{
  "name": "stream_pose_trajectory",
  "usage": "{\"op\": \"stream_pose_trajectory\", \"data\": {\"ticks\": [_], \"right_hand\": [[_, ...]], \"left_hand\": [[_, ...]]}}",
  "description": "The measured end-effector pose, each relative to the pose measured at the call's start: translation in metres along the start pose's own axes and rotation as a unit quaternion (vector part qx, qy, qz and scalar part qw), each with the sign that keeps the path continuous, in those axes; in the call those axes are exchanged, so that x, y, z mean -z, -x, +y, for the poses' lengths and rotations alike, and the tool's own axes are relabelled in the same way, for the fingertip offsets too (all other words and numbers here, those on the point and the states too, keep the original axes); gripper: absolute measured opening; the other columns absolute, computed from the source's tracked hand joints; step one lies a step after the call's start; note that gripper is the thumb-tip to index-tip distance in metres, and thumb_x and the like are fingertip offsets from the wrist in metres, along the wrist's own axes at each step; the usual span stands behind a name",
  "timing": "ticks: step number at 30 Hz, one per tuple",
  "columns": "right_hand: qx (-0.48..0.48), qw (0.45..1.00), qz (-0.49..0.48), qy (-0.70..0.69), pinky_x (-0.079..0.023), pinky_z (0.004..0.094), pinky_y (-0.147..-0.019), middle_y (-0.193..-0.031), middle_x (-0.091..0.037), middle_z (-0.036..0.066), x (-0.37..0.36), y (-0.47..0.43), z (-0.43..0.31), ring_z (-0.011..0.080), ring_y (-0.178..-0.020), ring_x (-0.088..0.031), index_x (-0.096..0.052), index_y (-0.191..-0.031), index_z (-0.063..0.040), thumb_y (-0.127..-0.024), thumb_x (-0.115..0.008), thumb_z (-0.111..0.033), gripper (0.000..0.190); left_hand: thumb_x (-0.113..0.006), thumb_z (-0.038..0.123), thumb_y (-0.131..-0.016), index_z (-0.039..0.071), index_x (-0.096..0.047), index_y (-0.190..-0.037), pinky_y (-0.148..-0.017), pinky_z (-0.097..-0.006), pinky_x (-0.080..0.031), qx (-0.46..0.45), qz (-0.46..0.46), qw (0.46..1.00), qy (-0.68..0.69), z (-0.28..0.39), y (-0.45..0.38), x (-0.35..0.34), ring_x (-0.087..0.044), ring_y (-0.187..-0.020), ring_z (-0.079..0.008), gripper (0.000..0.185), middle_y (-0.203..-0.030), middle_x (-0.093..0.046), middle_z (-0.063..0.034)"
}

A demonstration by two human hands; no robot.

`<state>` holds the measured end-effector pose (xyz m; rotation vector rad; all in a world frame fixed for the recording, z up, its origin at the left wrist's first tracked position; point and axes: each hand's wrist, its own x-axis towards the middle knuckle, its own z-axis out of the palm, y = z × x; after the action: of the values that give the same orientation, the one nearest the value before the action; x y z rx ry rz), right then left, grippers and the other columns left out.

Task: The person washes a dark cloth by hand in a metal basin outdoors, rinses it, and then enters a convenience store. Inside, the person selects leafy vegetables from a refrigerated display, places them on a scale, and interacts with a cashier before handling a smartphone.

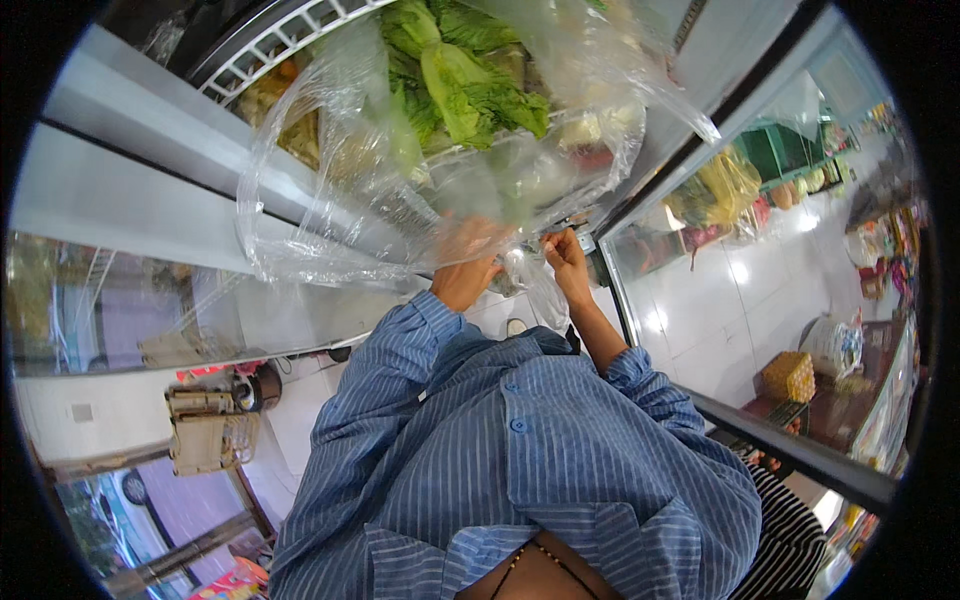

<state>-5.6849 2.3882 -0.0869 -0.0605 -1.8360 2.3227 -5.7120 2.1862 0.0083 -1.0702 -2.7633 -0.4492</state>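
A large clear plastic bag (352,217) lies wide open over the front of a shelf in a glass-door cooler. Leafy greens (457,90) rest at the top, partly seen through the plastic. My left hand (469,259) is at the bag's lower edge, partly behind the film, its fingers blurred; its exact hold is unclear. Just to its right, my right hand (566,259) has its fingertips pinched together, with thin clear plastic (551,292) hanging beside it. Whether that plastic is in its fingers cannot be told.
A white wire rack (277,49) edges the shelf. Glass doors with dark frames (660,172) stand on both sides. Beyond the right one are a yellow plastic bag (720,187), a woven basket (787,376) and a white sack (834,345) on a tiled floor (712,300). A folded chair (210,435) is at left.
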Motion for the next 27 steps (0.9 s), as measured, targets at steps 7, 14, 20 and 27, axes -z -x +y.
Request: {"op": "stream_pose_trajectory", "data": {"ticks": [7,14,20,27], "right_hand": [[0.033,0.989,0.121,-0.073,-0.040,0.0272,-0.090,-0.105,-0.057,0.005,-0.031,0.037,-0.036,0.0141,-0.100,-0.052,-0.051,-0.098,-0.005,-0.093,-0.053,-0.001,0.006],[0.253,0.866,0.195,0.384,-0.038,0.0437,-0.102,-0.125,-0.054,0.017,-0.135,0.127,-0.169,0.0347,-0.118,-0.050,-0.056,-0.123,-0.001,-0.078,-0.076,-0.021,0.054],[0.192,0.781,0.451,0.388,-0.050,0.0343,-0.071,-0.101,-0.059,0.013,-0.231,0.206,-0.116,0.0284,-0.095,-0.057,-0.062,-0.097,-0.005,-0.072,-0.070,0.005,0.028],[0.286,0.583,0.733,0.204,-0.044,0.0282,-0.056,-0.077,-0.062,0.008,-0.393,0.378,-0.173,0.0152,-0.062,-0.056,-0.060,-0.083,-0.003,-0.091,-0.064,-0.010,0.011]], "left_hand": [[-0.069,0.017,-0.082,0.010,-0.063,-0.103,-0.094,-0.0470,-0.039,-0.124,-0.001,0.989,0.084,-0.021,-0.015,0.014,-0.057,-0.103,-0.0302,0.023,-0.102,-0.061,-0.0073],[-0.067,0.016,-0.079,0.006,-0.059,-0.090,-0.072,-0.0440,-0.045,-0.292,-0.025,0.942,0.164,-0.008,-0.001,0.078,-0.058,-0.087,-0.0328,0.017,-0.091,-0.059,-0.0110],[-0.074,0.016,-0.074,0.003,-0.063,-0.090,-0.066,-0.0423,-0.050,-0.394,-0.133,0.840,0.350,0.012,0.085,0.068,-0.062,-0.077,-0.0333,0.024,-0.085,-0.063,-0.0112],[-0.076,0.018,-0.074,0.008,-0.062,-0.087,-0.062,-0.0405,-0.049,-0.553,-0.391,0.668,0.309,0.028,0.209,0.086,-0.061,-0.074,-0.0296,0.022,-0.082,-0.062,-0.0076]]}}
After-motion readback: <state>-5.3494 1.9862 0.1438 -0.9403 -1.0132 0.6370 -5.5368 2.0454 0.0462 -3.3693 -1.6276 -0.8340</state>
